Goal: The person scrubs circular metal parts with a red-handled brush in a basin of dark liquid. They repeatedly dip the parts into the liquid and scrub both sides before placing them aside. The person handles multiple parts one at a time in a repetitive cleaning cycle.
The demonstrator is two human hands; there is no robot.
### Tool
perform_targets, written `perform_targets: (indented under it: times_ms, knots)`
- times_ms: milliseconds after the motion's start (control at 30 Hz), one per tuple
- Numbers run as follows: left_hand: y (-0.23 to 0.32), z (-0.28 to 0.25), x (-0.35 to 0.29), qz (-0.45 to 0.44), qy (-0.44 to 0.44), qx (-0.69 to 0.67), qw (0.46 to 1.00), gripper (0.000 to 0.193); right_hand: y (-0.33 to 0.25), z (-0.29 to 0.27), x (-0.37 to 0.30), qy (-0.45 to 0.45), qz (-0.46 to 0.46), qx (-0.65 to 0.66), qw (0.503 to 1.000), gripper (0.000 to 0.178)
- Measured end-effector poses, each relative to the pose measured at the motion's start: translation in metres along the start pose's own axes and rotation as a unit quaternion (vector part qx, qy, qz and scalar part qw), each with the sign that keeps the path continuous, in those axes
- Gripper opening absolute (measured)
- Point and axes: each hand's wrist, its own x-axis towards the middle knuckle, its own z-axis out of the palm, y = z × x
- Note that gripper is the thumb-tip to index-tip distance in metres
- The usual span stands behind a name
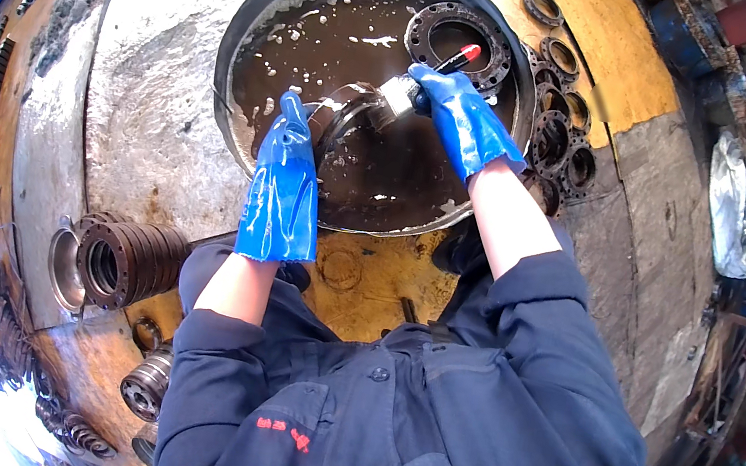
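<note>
A large round dark pan (242, 24) of murky brown liquid stands before me. My left hand (285, 159), in a long blue rubber glove, is closed at the near left of the pan on a wet dark metal ring (334, 133) tilted over the liquid. My right hand (457, 114), gloved the same, grips a brush (397, 99) with a black, red-tipped handle and a pale head. The brush head is against or just over the ring's upper right side; I cannot tell which. A bolt-holed flange ring (423, 36) lies at the pan's far right, behind my right hand.
Several dark flange rings (550, 136) lie on the floor right of the pan. A row of stacked flanges (114, 261) lies to the near left, beside a shiny metal ring (65, 268). A crumpled silvery bag (735, 210) lies far right. More metal parts line the left edge.
</note>
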Motion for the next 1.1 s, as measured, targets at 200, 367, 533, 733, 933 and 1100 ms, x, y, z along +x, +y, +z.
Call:
perform_targets:
  times_ms: [200,367,533,733,933,1100]
  knots:
    - [-0.001,0.0,0.011,0.004,-0.001,0.001,1.0,0.061,0.028,0.013,-0.003,-0.004,0.03,0.078,0.997,0.05]
    - [0.002,0.005,0.029,0.014,-0.001,0.0,1.0,0.063,0.073,0.011,0.036,0.01,0.066,-0.097,0.993,0.045]
    - [0.0,-0.005,0.017,0.007,0.0,0.005,1.0,0.065,0.012,0.0,0.026,0.001,0.0,0.09,0.996,0.04]
    - [-0.002,-0.008,0.009,0.003,-0.007,0.002,1.0,0.068,-0.044,0.038,0.001,-0.087,-0.107,0.027,0.99,0.038]
    - [-0.004,-0.01,0.002,-0.005,-0.005,0.006,1.0,0.07,-0.044,0.037,0.031,-0.076,-0.044,-0.04,0.995,0.036]
    - [-0.005,-0.005,0.004,-0.006,-0.007,0.003,1.0,0.072,-0.021,0.011,0.059,-0.029,0.024,-0.015,0.999,0.036]
